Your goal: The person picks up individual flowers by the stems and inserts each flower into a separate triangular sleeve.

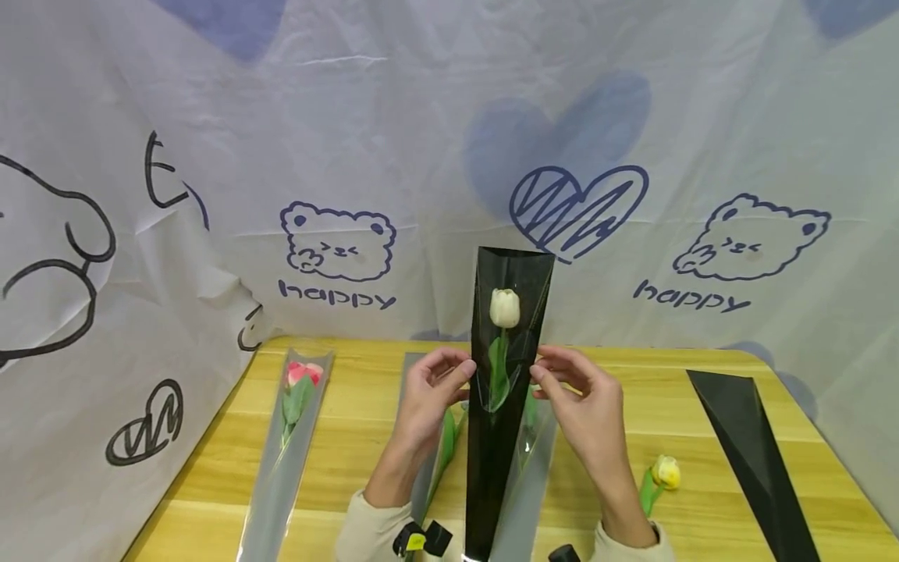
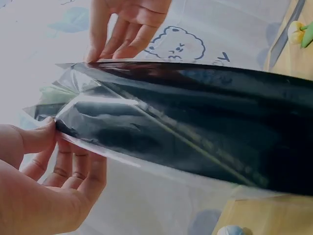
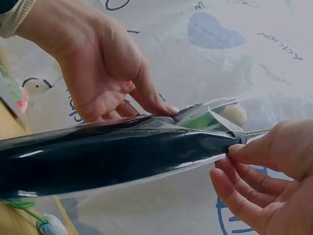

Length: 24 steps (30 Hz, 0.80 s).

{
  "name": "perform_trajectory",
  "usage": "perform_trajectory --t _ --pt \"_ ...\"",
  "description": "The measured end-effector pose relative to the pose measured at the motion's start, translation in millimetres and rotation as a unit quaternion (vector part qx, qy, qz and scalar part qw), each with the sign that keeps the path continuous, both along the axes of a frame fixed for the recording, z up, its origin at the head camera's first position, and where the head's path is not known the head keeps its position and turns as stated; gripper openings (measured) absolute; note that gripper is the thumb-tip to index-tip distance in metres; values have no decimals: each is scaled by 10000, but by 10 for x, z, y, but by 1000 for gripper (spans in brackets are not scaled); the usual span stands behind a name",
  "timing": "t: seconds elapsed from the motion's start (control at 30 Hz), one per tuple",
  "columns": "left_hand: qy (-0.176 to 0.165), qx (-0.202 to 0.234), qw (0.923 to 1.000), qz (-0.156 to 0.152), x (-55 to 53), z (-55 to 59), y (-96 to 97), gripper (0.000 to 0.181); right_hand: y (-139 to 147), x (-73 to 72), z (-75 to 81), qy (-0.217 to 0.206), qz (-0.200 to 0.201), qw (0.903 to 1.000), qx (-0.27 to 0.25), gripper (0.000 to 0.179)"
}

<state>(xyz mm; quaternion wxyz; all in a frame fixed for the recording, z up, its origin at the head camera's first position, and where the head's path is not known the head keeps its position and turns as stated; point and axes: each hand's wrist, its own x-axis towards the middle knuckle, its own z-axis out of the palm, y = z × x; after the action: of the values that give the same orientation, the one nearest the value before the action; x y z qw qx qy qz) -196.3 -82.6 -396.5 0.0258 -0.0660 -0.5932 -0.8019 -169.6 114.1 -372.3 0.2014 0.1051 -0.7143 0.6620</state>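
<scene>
A white tulip [image 1: 505, 308] with a green leaf sits inside a black flower sleeve [image 1: 489, 453] with a clear front, held upright in the middle of the head view. My left hand [image 1: 430, 394] pinches the sleeve's left edge between thumb and fingers, about level with the stem. On the opposite edge, my right hand [image 1: 588, 402] pinches it at nearly the same height. In the left wrist view, the sleeve [image 2: 195, 122] stretches across, its clear film creased near both thumbs. The right wrist view shows the bloom [image 3: 236, 115] past the fingertips.
A pink tulip [image 1: 303, 375] in a translucent sleeve lies at the table's left. Behind the held sleeve are grey sleeves [image 1: 537, 484] and green leaves [image 1: 447, 449]. A yellow tulip [image 1: 665, 473] and another black sleeve [image 1: 755, 460] lie right. A printed white cloth [image 1: 435, 156] hangs behind the table.
</scene>
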Motion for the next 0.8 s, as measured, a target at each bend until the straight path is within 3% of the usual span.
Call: perform_trajectory --t 0.23,0.33,0.43,0.63,0.8 --pt "-604 172 9971 -436 6 3 -81 4 27 -22 -41 -125 266 9996 -9 24" --pt "-928 423 9944 -275 -31 -7 -261 6 89 -54 -44 -197 268 9994 111 24" --pt "-1211 471 9915 81 -81 -27 -571 8 208 -84 -39 -380 136 9989 236 26" --pt "-1683 -263 9836 584 -167 -194 -1255 7 506 -94 -53 -858 -329 9940 593 29" --pt "-2055 -1221 9673 848 -169 -451 -1601 10 673 -71 -97 -1140 -470 9875 984 33"
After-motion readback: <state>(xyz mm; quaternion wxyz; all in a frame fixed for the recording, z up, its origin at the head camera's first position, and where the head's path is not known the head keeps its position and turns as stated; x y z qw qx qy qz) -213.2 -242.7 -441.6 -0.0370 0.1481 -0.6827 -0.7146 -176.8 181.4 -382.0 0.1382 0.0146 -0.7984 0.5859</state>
